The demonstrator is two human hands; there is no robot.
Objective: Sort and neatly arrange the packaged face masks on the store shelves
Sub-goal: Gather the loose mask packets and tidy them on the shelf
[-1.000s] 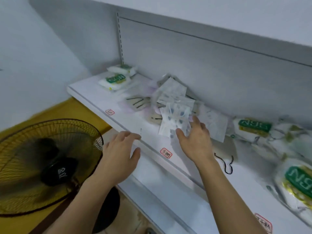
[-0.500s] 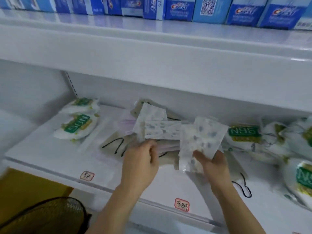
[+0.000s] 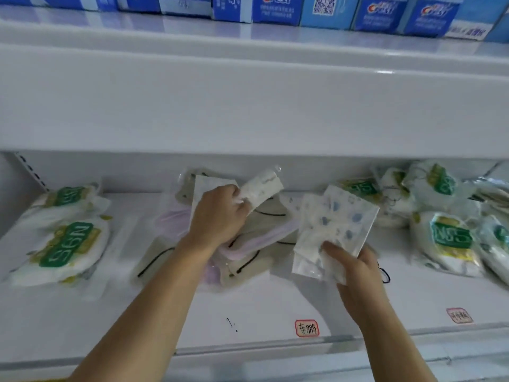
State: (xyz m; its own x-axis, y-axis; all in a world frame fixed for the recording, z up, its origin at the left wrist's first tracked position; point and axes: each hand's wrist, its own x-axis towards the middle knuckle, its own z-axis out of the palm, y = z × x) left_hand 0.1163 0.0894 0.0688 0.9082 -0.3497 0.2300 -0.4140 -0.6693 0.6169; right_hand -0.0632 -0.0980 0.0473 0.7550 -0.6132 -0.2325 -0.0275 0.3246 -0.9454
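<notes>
Now both hands are loaded. The left hand (image 3: 220,216) has closed round a single white packaged mask (image 3: 264,188) and lifted it off the heap, fingers curled about its lower end so the packet angles up and to the right. The right hand (image 3: 355,268) pinches a small fan of blue-spotted mask packets (image 3: 336,230) by their lower corner, thumb on top, the bundle held clear of the shelf — a second ago that hand lay spread and flat on the pile while the left reached in with nothing in it, so the picking-out has plainly begun.

Beneath the hands sits the mixed heap (image 3: 248,238): beige and lilac masks in clear sleeves with black ear loops trailing out, overlapping every which way in the middle of the lower shelf (image 3: 192,326). To the left lies a stack of green-labelled N95 packets (image 3: 68,241), well apart from the heap; more of the same crowd the right end (image 3: 449,235), some tipped on one another.

My guess is that the white packet is headed for the bundle in the right hand, like joining like. The heap is barely dented, so the sorting looks early. Above, blue toothpaste boxes (image 3: 275,8) line the upper shelf, and red-bordered price tags (image 3: 307,328) mark the front edge.
</notes>
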